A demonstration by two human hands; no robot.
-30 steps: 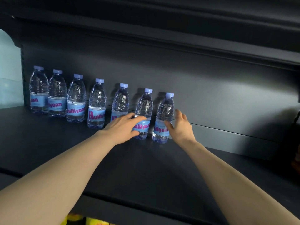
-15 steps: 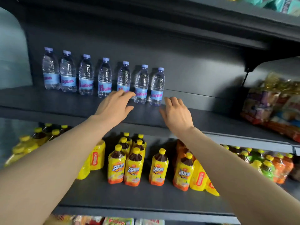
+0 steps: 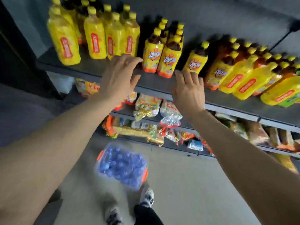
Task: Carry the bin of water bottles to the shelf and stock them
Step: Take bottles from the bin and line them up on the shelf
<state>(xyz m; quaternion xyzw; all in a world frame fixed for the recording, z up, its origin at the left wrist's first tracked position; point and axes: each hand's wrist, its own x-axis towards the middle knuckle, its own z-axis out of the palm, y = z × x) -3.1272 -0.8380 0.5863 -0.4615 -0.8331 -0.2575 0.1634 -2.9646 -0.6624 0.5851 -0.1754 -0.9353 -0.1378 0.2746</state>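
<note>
A clear plastic bin [image 3: 100, 166] with orange latches sits on the floor in front of my feet, packed with several water bottles [image 3: 123, 166] whose blue caps point up. My left hand [image 3: 118, 78] and my right hand [image 3: 188, 90] hang in the air in front of the shelf of yellow tea bottles, well above the bin. Both hands have relaxed, spread fingers and hold nothing. The row of water bottles on the upper shelf is out of view.
Yellow tea bottles [image 3: 168, 59] crowd the grey shelf [image 3: 232, 109] at hand height. Snack bags [image 3: 146, 104] fill the lower shelves. Beige floor [image 3: 194, 184] lies around the bin, and my shoes [image 3: 146, 195] stand just behind it.
My hands let go of the two water bottles on the upper shelf and dropped down empty. My view swung down from that shelf to the tea bottles, the floor and the bin.
</note>
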